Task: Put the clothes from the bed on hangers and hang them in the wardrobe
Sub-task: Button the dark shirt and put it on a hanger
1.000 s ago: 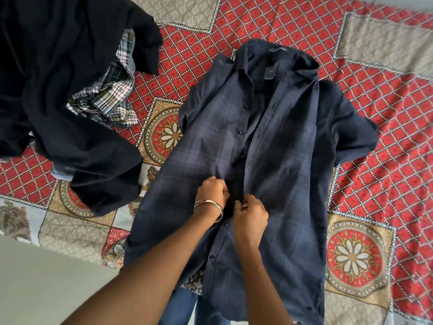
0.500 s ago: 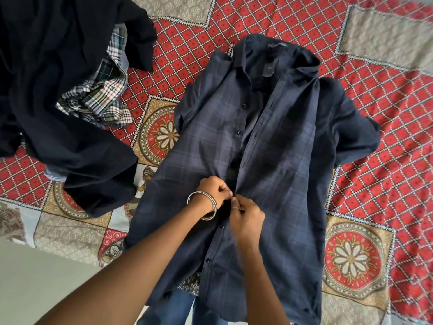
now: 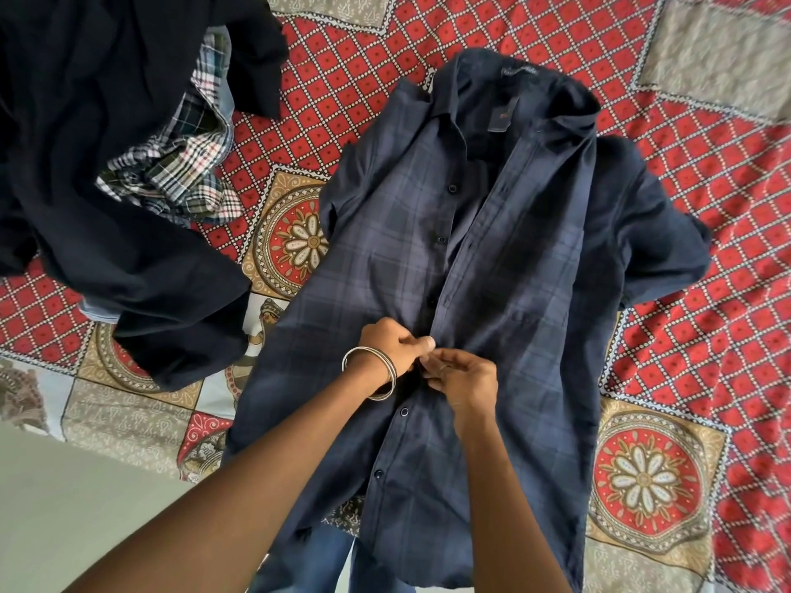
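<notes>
Together, both hands' fingers [image 3: 421, 346] pinch the navy shirt [image 3: 505, 267] placket mid-front.

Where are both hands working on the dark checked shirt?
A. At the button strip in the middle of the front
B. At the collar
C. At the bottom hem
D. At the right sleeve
A: the left hand and right hand pinch the shirt at its button strip, mid-front, far below the collar.

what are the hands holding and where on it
Both the left hand and right hand pinch the dark navy checked shirt at its front button placket, mid-length.
</notes>
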